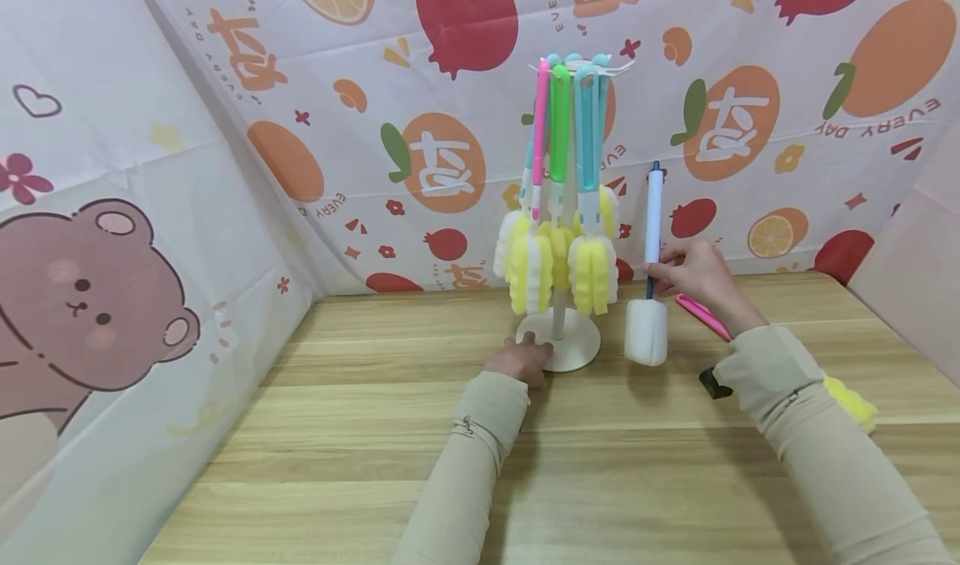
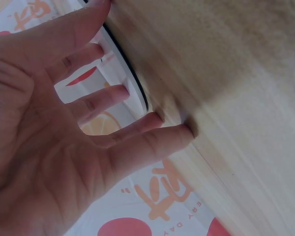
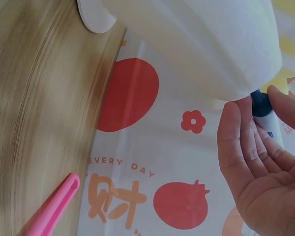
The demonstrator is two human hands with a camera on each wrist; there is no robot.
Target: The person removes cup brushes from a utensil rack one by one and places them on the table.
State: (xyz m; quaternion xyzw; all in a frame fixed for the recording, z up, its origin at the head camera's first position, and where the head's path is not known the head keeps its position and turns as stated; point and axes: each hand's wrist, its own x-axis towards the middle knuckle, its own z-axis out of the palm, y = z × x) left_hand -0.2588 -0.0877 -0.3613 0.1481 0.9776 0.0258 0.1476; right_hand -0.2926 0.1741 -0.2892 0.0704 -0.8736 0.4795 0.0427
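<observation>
My right hand (image 1: 697,275) pinches a sponge bottle brush by its dark neck. The brush hangs upright above the table, its white sponge head (image 1: 647,333) down and its pale blue handle (image 1: 654,215) up. Left of it stands a white rack with a round base (image 1: 581,352). My left hand (image 1: 519,359) rests at that base's left edge, fingers spread and touching it. From the rack's top hang several brushes with pink (image 1: 538,132), green (image 1: 558,132) and light blue handles (image 1: 587,132), their yellow-and-white sponge heads (image 1: 592,277) pointing down.
On the table right of the rack lies a pink handle (image 1: 701,315), partly covered by my right arm. A small black piece (image 1: 715,383) and a yellow sponge head (image 1: 851,402) lie by the right sleeve. A fruit-printed cloth (image 1: 337,173) hangs behind the table.
</observation>
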